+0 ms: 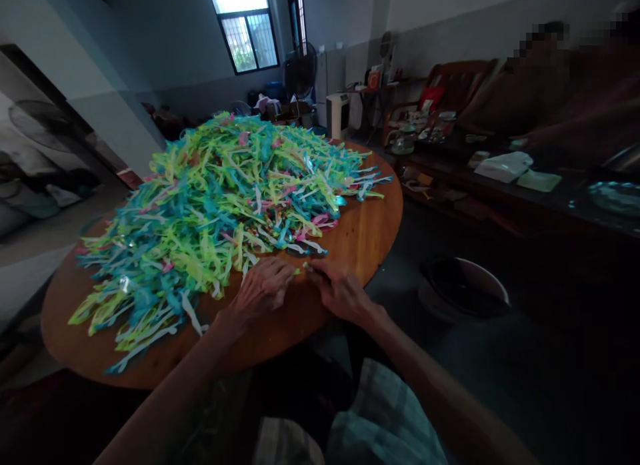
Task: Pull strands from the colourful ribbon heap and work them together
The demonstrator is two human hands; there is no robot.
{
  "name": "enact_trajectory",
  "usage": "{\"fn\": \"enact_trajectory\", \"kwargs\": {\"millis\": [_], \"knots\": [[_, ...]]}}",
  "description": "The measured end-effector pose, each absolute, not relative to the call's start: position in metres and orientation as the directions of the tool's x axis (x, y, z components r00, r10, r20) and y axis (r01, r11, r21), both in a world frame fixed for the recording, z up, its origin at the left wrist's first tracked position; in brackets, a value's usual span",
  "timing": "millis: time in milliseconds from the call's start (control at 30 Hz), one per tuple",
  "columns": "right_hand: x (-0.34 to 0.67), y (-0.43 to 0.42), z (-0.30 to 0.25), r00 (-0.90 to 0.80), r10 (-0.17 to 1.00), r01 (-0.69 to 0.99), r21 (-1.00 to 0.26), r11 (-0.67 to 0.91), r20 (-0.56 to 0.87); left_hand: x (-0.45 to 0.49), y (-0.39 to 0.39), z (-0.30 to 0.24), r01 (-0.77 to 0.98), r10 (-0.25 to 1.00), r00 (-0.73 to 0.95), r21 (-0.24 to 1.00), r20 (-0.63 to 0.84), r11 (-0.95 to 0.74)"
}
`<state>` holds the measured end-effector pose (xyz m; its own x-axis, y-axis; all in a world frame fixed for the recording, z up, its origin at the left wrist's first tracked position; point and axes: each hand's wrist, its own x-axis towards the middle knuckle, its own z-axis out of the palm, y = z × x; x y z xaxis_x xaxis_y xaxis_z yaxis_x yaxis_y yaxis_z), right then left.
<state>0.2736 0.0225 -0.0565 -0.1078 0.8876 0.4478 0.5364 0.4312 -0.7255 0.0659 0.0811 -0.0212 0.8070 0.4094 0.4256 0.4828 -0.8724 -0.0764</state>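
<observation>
Where hands meet: left hand, right hand pinch thin yellow-green strip beside multicoloured heap.

Dim room w/ pale walls. Daylight is coming thru a barred window at the back. A standing fan is sitting below it, beside a white cabinet. A long dark counter is running along the right, cluttered w/ dishes. A round bin is resting on the dark floor.
</observation>
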Motion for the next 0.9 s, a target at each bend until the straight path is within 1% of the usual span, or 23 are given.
{"fn": "enact_trajectory", "kwargs": {"millis": [67, 100, 200, 433, 600, 733, 800, 900], "knots": [[0.274, 0.022, -0.054, -0.084, 0.9, 0.392, -0.816, 0.424, 0.428, 0.068, 0.078, -0.022, 0.486, 0.413, 0.796, -0.061, 0.443, -0.872], [0.274, 0.022, -0.053, -0.09, 0.91, 0.347, -0.844, 0.41, 0.405, 0.069, 0.077, -0.022, 0.489, 0.414, 0.793, -0.061, 0.447, -0.87], [0.276, 0.02, -0.049, -0.104, 0.926, 0.294, -0.878, 0.378, 0.364, 0.071, 0.075, -0.022, 0.499, 0.407, 0.792, -0.098, 0.455, -0.861], [0.284, 0.015, -0.046, -0.189, 0.94, 0.278, -0.902, 0.329, 0.285, 0.07, 0.073, -0.017, 0.464, 0.357, 0.809, -0.133, 0.467, -0.876], [0.286, 0.013, -0.043, -0.217, 0.926, 0.273, -0.892, 0.361, 0.308, 0.069, 0.071, -0.016, 0.465, 0.385, 0.829, -0.117, 0.405, -0.877], [0.287, 0.012, -0.042, -0.254, 0.907, 0.246, -0.884, 0.397, 0.337, 0.07, 0.069, -0.014, 0.445, 0.375, 0.858, -0.143, 0.352, -0.884], [0.289, 0.01, -0.039, -0.298, 0.896, 0.255, -0.877, 0.407, 0.329, 0.071, 0.064, -0.008, 0.427, 0.362, 0.87, -0.145, 0.334, -0.892], [0.291, -0.001, -0.027, -0.399, 0.871, 0.29, -0.862, 0.416, 0.286, 0.071, 0.05, 0.005, 0.389, 0.34, 0.883, -0.099, 0.323, -0.916]]}}
